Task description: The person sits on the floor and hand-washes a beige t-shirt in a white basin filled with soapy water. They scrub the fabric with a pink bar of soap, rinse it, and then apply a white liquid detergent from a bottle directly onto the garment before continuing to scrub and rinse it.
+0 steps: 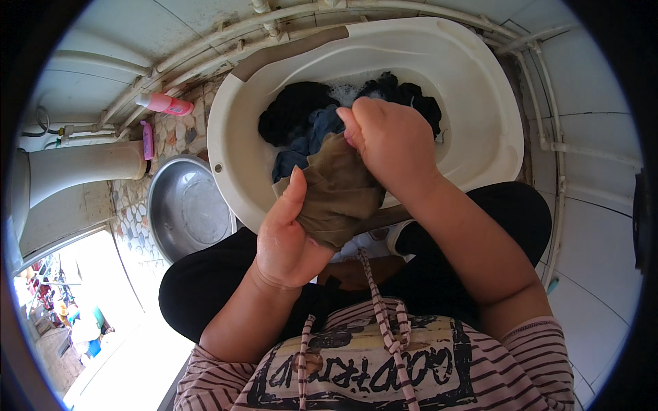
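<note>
Both my hands hold an olive-brown cloth point(339, 190) above the near side of a white plastic tub point(478, 103). My left hand point(290, 236) supports its lower left part, palm up with the thumb raised. My right hand point(393, 141) is closed on its upper right edge. A wet blue cloth point(295, 154) lies just behind the olive one. In the tub, dark garments point(295, 110) lie in sudsy water point(347, 91), with another dark garment point(421, 103) partly behind my right hand.
A grey metal basin point(193, 205) stands on the pebble-patterned floor left of the tub. Near the wall are a pink bottle point(167, 104) with a pale cap and a smaller pink container point(148, 139). Pipes point(231, 33) run along the tiled wall. My bent knees flank the tub's near side.
</note>
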`<control>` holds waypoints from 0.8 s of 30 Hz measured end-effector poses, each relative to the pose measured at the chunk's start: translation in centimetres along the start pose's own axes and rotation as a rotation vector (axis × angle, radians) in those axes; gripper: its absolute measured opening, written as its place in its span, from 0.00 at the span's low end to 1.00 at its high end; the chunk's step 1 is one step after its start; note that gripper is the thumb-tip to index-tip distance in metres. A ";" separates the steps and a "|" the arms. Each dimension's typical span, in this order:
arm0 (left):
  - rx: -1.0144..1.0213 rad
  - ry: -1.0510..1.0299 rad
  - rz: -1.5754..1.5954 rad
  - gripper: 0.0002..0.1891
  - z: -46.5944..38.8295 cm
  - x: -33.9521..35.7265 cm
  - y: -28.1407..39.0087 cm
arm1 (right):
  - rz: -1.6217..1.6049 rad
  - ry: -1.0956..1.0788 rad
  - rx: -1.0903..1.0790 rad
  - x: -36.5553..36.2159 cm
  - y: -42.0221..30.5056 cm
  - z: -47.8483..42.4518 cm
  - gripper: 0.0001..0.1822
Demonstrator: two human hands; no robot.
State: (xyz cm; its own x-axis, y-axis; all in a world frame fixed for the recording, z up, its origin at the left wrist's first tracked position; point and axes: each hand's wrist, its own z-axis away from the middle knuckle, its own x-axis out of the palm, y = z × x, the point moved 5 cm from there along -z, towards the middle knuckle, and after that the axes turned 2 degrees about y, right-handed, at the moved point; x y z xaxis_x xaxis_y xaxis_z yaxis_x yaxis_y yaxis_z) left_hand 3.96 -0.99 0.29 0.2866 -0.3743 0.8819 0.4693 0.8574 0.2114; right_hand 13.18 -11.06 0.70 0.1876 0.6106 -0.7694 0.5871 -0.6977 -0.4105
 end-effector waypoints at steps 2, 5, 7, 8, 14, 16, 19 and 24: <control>-0.007 0.002 0.015 0.33 0.0 0.1 0.0 | -0.107 -0.032 0.146 0.1 1.3 -0.1 0.16; -0.021 -0.053 0.033 0.32 0.2 0.2 0.3 | -0.342 -0.135 0.405 0.0 2.6 -0.5 0.15; -0.015 -0.046 0.035 0.31 0.0 0.2 0.3 | -0.474 -0.187 0.460 -0.7 1.7 -0.6 0.15; -0.012 -0.042 0.036 0.30 -0.1 0.2 0.4 | -0.441 -0.173 0.317 -0.9 0.6 -0.4 0.15; 0.001 -0.143 0.118 0.26 -0.2 -1.6 0.1 | -0.190 0.016 -0.189 -0.7 -4.1 1.6 0.14; 0.005 -0.129 0.100 0.27 -0.2 -1.1 0.1 | -0.069 0.028 -0.199 -0.5 -3.6 1.2 0.14; 0.008 -0.084 0.047 0.28 -0.1 -0.2 0.2 | -0.037 0.004 -0.159 -0.3 -2.7 0.7 0.14; 0.009 -0.022 0.004 0.29 0.0 0.4 0.1 | -0.063 -0.056 -0.039 -0.5 -1.4 0.1 0.15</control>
State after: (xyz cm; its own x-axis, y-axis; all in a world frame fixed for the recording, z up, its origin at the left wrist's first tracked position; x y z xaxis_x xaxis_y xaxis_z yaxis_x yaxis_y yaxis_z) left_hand 4.15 -1.07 0.65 0.2697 -0.3629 0.8919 0.4608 0.8620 0.2114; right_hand 12.16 -10.40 1.63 0.1062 0.6300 -0.7693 0.6271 -0.6429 -0.4399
